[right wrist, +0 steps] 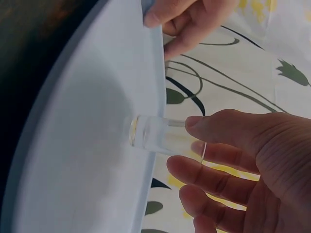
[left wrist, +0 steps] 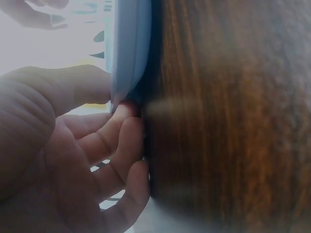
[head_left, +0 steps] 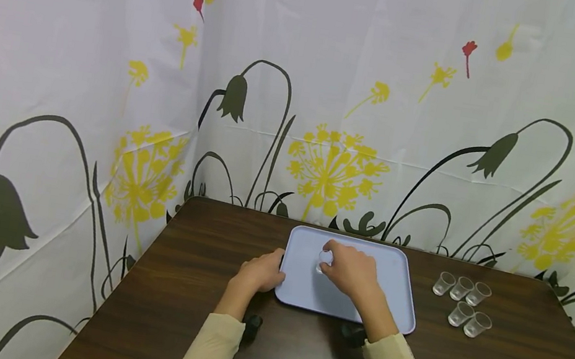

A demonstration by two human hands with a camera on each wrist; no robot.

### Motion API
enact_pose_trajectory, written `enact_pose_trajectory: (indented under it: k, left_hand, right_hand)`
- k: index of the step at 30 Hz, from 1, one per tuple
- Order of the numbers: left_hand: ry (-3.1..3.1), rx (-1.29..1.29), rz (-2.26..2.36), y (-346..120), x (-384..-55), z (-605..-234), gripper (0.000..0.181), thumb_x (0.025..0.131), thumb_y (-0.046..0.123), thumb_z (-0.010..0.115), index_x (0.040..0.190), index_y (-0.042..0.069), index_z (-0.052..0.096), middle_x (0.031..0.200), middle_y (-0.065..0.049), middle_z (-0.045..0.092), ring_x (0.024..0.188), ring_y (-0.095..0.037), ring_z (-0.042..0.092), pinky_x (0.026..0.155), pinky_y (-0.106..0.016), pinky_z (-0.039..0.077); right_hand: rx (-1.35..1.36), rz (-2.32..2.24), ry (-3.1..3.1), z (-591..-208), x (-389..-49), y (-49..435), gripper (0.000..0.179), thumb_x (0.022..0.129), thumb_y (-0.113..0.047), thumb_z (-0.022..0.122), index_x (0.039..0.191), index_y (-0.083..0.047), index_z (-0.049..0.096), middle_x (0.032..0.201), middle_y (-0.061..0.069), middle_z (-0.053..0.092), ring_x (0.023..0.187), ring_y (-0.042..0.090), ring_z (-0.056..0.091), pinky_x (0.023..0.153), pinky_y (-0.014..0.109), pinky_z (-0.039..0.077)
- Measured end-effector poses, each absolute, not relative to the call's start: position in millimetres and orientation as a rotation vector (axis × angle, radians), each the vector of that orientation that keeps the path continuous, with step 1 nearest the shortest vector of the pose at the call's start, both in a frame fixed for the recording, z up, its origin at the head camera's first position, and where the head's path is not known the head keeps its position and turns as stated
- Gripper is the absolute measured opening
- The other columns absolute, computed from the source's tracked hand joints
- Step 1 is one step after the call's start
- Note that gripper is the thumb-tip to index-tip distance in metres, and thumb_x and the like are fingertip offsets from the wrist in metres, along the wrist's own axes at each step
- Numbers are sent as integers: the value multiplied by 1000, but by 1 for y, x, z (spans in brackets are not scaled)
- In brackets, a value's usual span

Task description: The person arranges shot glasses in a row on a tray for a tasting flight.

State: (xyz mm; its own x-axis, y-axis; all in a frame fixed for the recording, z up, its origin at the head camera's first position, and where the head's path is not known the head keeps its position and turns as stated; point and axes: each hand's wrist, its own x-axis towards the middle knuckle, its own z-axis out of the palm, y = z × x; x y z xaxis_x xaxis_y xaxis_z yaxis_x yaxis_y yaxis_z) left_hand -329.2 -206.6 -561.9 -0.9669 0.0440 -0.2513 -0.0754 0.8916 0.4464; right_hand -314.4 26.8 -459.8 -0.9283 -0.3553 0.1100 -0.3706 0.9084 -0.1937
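Note:
A pale blue-grey rectangular tray (head_left: 388, 271) lies on the dark wooden table. At its left edge my left hand (head_left: 260, 270) grips the rim; in the left wrist view the thumb is on the rim and the curled fingers (left wrist: 127, 131) are at its underside. My right hand (head_left: 354, 272) is over the tray's left half. It pinches a small clear shot glass (right wrist: 165, 135) near the mouth between thumb and fingers. The glass stands upright, its thick base right at the tray's surface.
To the right of the tray, several more clear shot glasses stand in two rows, one of them a front glass (head_left: 477, 324). A white curtain (head_left: 344, 38) printed with flowers hangs behind and to the left of the table (head_left: 177, 306). Dark wrist devices sit below both hands.

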Motion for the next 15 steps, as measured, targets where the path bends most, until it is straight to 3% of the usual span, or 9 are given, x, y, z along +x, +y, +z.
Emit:
enact_pose_trajectory:
  k: [15]
  left_hand:
    - [2812,-14,643,-203,-323,-552,63,100,29,61,161,18,46,154,-9,63,133,-42,63,109,-66,44]
  right_hand:
    - [574,374,-3021,-467,-323,14,36,94,-39,79,127,-26,73,91,-5,79,85,34,75,69,53,54]
